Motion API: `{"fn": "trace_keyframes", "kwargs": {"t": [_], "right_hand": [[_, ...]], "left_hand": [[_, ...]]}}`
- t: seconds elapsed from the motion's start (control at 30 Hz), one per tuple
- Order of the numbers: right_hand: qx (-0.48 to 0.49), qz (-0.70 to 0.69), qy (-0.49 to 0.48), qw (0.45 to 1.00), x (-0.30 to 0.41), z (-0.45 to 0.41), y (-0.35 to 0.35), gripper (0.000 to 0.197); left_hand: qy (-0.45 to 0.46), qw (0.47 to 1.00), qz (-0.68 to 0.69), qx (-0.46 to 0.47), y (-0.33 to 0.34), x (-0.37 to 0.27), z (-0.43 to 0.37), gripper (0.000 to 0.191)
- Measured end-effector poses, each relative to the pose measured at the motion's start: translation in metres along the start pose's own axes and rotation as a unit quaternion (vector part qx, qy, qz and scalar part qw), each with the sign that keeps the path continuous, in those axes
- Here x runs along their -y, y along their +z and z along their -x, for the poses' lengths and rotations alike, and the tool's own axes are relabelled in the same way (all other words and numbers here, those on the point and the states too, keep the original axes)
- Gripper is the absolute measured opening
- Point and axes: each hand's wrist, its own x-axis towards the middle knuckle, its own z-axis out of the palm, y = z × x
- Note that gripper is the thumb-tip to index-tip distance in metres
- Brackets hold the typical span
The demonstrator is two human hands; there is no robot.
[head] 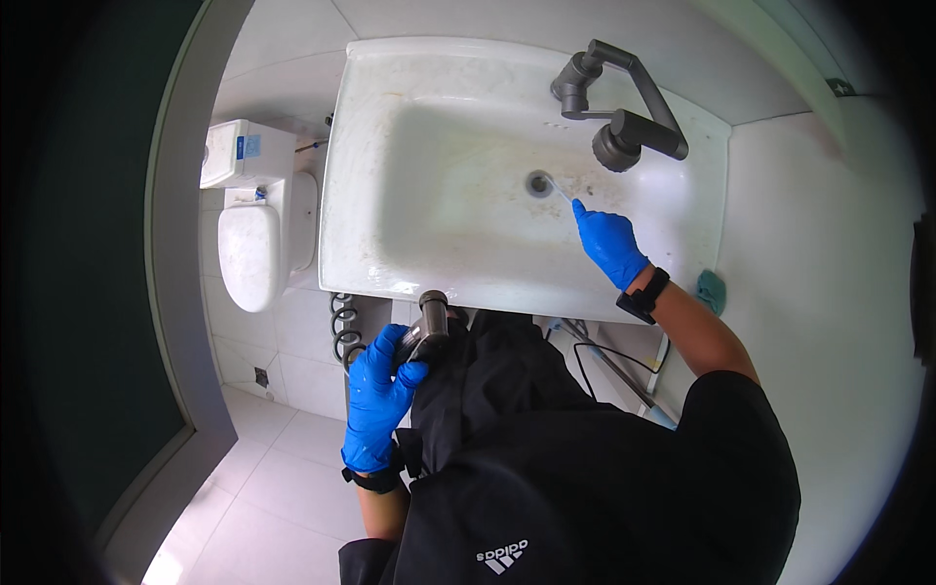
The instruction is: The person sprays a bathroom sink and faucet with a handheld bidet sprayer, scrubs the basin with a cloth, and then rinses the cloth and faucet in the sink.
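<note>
My right hand, in a blue glove, reaches over the white washbasin. It pinches a thin, pale stick whose far end is at the drain hole. Brownish stains mark the basin floor around the drain. In front of the basin's near edge, my left hand, also gloved in blue, grips a dark grey metal fitting with a cylindrical end, possibly a hand sprayer. Its lower part is hidden by the fingers and dark clothing.
A dark grey jointed faucet arches over the basin's right side. Left of the basin stand a toilet and a coiled hose. A green cloth lies by the right edge. Below it are a pole and a black cable.
</note>
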Motion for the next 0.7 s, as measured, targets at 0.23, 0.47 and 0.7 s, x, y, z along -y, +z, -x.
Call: {"fn": "trace_keyframes", "kwargs": {"t": [0.23,0.47,0.7], "right_hand": [[-0.001,-0.007,0.052,0.999,-0.007,0.003,-0.018,0.036],[-0.027,-0.08,-0.007,0.996,0.0,-0.013,0.031,0.014],[-0.019,-0.046,-0.02,0.999,0.001,-0.035,0.044,0.015]], "left_hand": [[-0.001,0.999,-0.008,0.035,-0.002,-0.006,0.002,0.048],[0.004,1.0,-0.014,0.021,0.001,-0.009,0.01,0.047],[0.017,1.0,-0.02,-0.015,0.004,-0.002,0.025,0.048]]}}
